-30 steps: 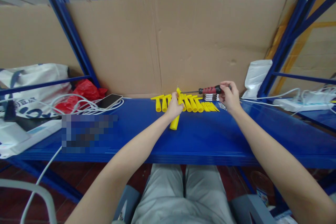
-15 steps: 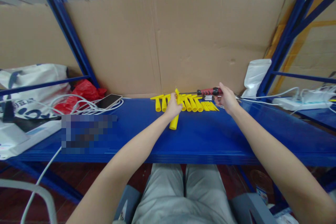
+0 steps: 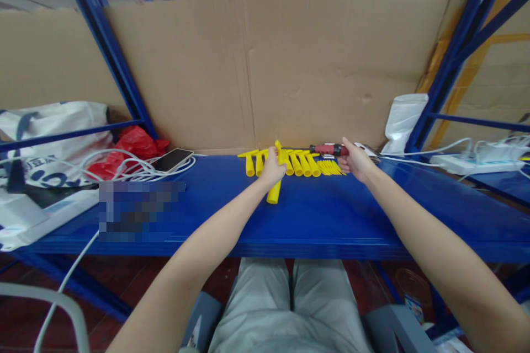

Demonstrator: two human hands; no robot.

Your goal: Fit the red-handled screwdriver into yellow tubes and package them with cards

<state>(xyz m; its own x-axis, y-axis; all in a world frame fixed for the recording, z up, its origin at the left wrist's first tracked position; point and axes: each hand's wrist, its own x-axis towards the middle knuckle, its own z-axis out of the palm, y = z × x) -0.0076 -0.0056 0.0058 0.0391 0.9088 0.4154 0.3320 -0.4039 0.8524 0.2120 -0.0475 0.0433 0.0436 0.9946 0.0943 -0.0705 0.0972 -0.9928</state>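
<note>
the fingers of the left hand point(image 3: 272, 170) are curled shut round the middle of a yellow piece point(image 3: 273, 193), its wide tubular end sticking out below them toward the front edge of the worktop point(image 3: 314, 220) and its narrower upper part rising above them, nearer the back edge. the fingers of the right hand point(image 3: 355, 161) are wrapped round the handle end of a red and black screwdriver point(image 3: 329, 149), with no visible gap between them and the grip. the screwdriver lies nearly level, its dark shaft pointing left at the upper part of the yellow piece, just above the left fingers; i cannot tell whether the tip touches it. close about the left hand, a row of similar yellow parts point(image 3: 306, 166) lies along the middle of the back edge, on both sides of it, wide ends toward the front edge. between that row and the right fingers is a group of small, thin yellow strips point(image 3: 329, 167). farther out, a white pouch point(image 3: 406, 121) stands at the back edge toward the right, by a blue post. toward the back left corner are a phone point(image 3: 173, 160), looped white cables point(image 3: 134, 164) and a red plastic bag point(image 3: 133, 146). a cardboard sheet point(image 3: 290, 66) stands along the back edge.
</note>
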